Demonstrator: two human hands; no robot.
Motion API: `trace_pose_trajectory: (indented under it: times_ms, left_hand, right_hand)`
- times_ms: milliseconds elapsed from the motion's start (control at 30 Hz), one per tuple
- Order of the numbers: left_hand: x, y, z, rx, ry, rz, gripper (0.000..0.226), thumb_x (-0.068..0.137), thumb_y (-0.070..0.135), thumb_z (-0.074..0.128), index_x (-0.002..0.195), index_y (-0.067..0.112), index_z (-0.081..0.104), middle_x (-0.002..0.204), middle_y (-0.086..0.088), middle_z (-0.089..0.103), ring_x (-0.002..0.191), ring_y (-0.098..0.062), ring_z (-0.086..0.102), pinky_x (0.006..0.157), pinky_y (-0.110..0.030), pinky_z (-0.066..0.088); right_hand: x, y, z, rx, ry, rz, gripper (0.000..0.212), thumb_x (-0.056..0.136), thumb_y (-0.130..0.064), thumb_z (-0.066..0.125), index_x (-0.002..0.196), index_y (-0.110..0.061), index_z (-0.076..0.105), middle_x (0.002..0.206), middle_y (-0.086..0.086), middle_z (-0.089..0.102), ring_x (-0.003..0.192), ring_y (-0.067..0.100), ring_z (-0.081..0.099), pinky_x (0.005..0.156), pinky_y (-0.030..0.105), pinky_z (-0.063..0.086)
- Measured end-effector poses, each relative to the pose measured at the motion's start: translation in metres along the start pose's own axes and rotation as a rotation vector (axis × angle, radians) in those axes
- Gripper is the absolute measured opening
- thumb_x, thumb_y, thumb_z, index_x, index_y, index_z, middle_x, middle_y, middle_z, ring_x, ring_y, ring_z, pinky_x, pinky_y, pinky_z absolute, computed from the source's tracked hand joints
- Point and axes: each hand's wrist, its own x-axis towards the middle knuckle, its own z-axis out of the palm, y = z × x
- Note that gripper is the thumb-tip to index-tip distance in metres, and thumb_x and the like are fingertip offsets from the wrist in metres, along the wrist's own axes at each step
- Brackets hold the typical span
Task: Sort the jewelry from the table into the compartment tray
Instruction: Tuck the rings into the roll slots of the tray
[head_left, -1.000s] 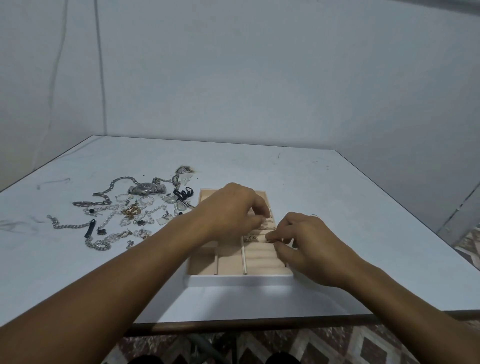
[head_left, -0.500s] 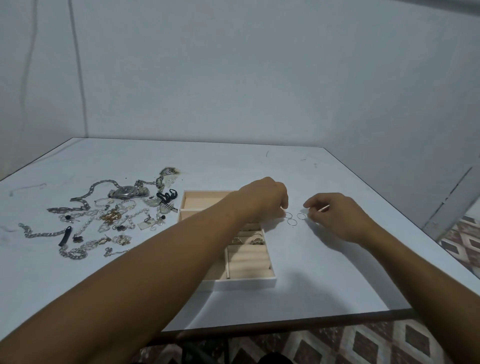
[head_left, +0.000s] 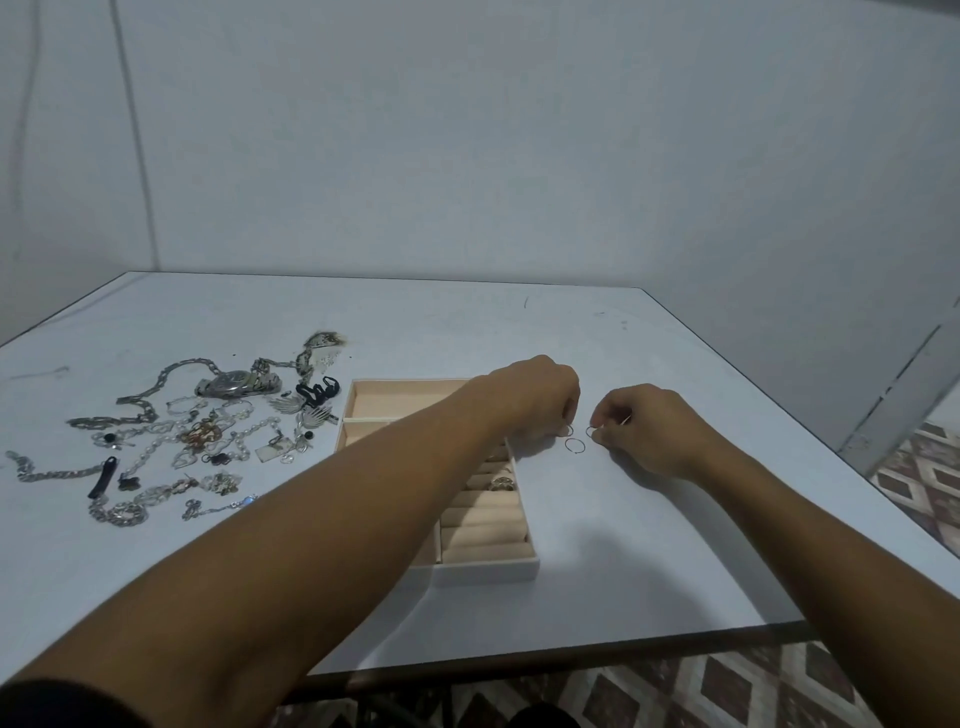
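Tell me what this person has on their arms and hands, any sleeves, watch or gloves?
Both forearms are bare. A dark sleeve edge shows high on the left arm. The left hand and right hand wear no gloves, and neither wrist carries a watch or bracelet.

beige compartment tray (head_left: 488, 569): centre, ring (head_left: 502, 484) in roll slots | jewelry pile (head_left: 197, 436): left | three thin hoops (head_left: 575, 445): just right of tray

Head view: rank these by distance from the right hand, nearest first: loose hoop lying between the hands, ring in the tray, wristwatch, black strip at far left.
From the right hand, which pinches a small hoop:
1. loose hoop, just to its left.
2. ring, in the rolls of the tray.
3. wristwatch, beyond the tray, to the left.
4. black strip, far left.
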Motion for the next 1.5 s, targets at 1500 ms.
trace_pose_trajectory:
  times_ms: [1500]
  left_hand:
    - [-0.145, -0.025, -0.046, -0.342, 0.301, 0.003, 0.005, 0.084, 0.022, 0.067, 0.085, 0.025, 0.07, 0.081, 0.009, 0.07, 0.07, 0.002, 0.058, 0.066, -0.013, 0.043]
  right_hand:
    - [-0.07, -0.084, -0.013, 0.34, -0.062, -0.185, 0.012, 0.087, -0.005, 0.065, 0.081, -0.015, 0.068, 0.069, 0.0, 0.071, 0.062, 0.01, 0.07, 0.059, 0.01, 0.047]
